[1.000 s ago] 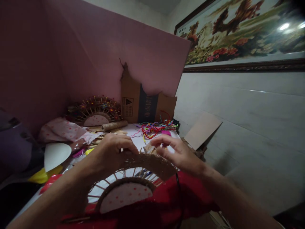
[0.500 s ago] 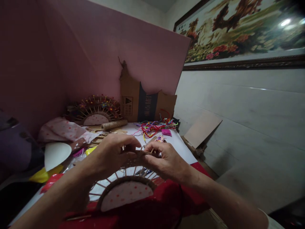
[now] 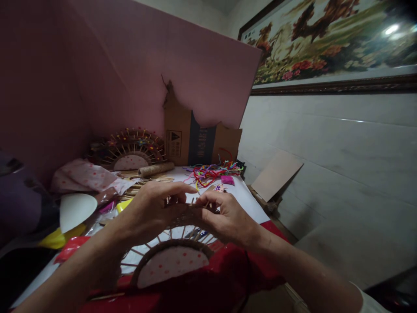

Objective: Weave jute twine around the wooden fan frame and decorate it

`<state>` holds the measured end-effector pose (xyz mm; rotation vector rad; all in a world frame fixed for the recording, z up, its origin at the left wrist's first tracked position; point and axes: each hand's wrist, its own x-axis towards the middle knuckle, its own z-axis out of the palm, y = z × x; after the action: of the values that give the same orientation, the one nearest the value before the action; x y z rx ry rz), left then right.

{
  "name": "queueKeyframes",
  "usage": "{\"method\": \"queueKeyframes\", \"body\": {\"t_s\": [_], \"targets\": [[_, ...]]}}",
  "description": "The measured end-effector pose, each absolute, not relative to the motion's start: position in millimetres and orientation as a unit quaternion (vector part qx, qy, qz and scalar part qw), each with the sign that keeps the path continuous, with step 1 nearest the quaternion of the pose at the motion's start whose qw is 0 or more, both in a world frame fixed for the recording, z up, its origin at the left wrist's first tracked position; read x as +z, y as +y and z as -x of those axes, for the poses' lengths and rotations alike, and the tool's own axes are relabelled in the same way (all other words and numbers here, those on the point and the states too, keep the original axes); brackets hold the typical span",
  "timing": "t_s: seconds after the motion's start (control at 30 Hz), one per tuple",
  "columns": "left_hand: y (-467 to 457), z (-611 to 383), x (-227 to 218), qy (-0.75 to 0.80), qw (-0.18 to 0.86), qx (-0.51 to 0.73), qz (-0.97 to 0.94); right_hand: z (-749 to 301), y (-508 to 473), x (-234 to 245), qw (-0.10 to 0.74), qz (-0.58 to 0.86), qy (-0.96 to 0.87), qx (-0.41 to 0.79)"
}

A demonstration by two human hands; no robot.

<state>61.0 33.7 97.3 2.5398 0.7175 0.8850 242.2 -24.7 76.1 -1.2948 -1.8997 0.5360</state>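
Note:
A half-round woven frame stands in front of me, with thin sticks fanning from a spotted cloth centre to a brown woven outer rim. My left hand grips this rim at its top, thumb below and index finger stretched out above it. Just to the right, my right hand pinches the rim by some stick ends, with thumb and index finger closed. Whether a strand of cord lies in that pinch is hidden by the fingers. Red cloth lies under the frame's lower edge.
Behind, a similar decorated frame leans by a torn cardboard piece. A roll of twine, tangled coloured pipe cleaners and a pink packet lie on the white table. At left are spotted fabric and a white bowl-like piece.
My left index finger has lifted and straightened to the right, away from the rim. My right hand stays pinched at nearly the same spot.

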Motion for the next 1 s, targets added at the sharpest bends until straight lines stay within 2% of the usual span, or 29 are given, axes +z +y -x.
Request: {"method": "queueKeyframes", "body": {"t_s": [0.47, 1.0], "targets": [[39, -60, 88, 0.211, 0.133, 0.33, -0.911, -243, -24, 75, 0.375, 0.505, -0.759, 0.169], [34, -58, 91, 0.228, 0.161, 0.324, -0.904, -238, -24, 73, 0.406, 0.507, -0.726, 0.225]]}}
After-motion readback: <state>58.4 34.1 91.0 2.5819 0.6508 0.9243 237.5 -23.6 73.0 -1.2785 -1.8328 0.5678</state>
